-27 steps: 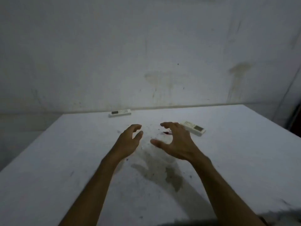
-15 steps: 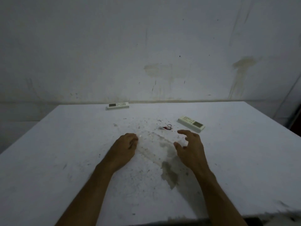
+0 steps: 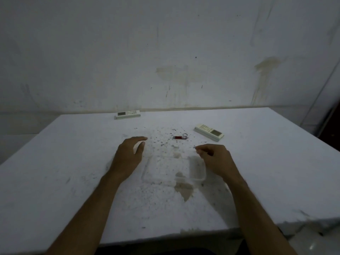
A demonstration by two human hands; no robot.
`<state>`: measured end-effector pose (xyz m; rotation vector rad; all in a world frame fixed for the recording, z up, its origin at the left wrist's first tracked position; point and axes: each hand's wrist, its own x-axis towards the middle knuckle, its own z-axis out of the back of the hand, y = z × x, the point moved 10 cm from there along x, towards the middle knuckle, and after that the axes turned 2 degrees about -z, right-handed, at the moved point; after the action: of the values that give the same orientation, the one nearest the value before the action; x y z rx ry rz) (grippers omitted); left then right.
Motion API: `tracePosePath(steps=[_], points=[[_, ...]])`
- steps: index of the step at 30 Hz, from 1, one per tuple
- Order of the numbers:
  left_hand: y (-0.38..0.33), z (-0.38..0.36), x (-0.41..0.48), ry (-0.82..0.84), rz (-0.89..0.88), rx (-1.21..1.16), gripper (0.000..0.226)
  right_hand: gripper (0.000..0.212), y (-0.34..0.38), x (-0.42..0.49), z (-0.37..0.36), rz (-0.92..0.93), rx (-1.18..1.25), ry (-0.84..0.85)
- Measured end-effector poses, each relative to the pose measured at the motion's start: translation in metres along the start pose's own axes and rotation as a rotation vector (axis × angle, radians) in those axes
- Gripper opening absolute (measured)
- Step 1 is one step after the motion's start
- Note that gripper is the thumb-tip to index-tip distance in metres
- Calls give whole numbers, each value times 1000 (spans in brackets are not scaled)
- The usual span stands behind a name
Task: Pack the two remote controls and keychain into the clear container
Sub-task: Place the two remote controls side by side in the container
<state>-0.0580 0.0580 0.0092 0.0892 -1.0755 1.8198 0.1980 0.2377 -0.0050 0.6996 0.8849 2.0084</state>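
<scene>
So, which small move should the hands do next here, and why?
Probably the right hand, whose grip looks pinched at the far right corner of the clear plastic container, should lift that corner to open the lid, though the lid is hard to see. The red keychain and both white remote controls lie outside on the white table.

left hand (image 3: pixel 128 153) open, fingers spread; right hand (image 3: pixel 214 159) fingers pinched
</scene>
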Motion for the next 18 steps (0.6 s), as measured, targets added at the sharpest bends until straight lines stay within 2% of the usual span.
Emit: tracePosePath(steps=[2, 3, 6, 9, 12, 15, 18], points=[[-25, -3, -1, 18, -24, -103, 30, 28, 1, 7, 2, 18, -8, 29], [-36, -10, 0, 85, -32, -123, 36, 30, 2, 13, 6, 27, -11, 21], [-67, -46, -7, 389, -125, -2, 81, 30, 4, 38, 31, 55, -98, -99], [-77, -71, -16, 517, -228, 178, 111, 47, -11, 67, 47, 13, -225, -217], [-68, -82, -18, 548, -196, 234, 116, 65, -42, 85, 39, -120, -247, -168], [-64, -83, -17, 525, -145, 256, 115, 53, -56, 92, 33, -150, -310, -169], [-70, -74, -15, 449, -139, 203, 106, 45, -51, 92, 32, -96, -211, -170]])
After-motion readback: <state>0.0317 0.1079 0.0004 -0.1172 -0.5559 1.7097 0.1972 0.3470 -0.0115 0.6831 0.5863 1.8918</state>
